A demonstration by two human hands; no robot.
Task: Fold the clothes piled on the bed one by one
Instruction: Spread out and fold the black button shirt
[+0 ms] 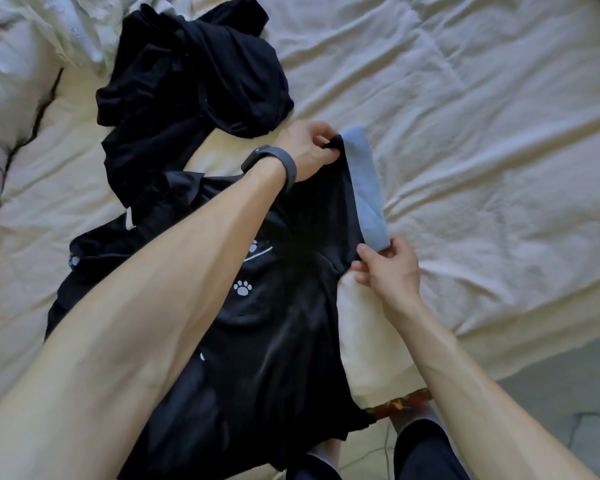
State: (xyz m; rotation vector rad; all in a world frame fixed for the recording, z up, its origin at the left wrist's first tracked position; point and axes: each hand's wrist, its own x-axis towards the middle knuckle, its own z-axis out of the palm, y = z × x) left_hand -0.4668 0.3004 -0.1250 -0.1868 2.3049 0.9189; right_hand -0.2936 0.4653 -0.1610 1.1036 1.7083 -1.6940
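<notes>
Seemingly to flatten it for folding, the left hand [309, 150] at twelve o'clock and right hand [390, 268] at three pinched taut the pale-blue cuff [364, 188] of the black paw-print fabric top [257, 341].

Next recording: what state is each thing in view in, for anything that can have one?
black paw-print garment: spread on the bed, not yet folded.
blue cuff: stretched between both hands.
left hand: pinches the garment at the cuff's far end.
right hand: pinches the cuff's near end.
pile of black clothes: crumpled, unfolded.
bedsheet: wrinkled.
wristband: worn on the left wrist.
</notes>
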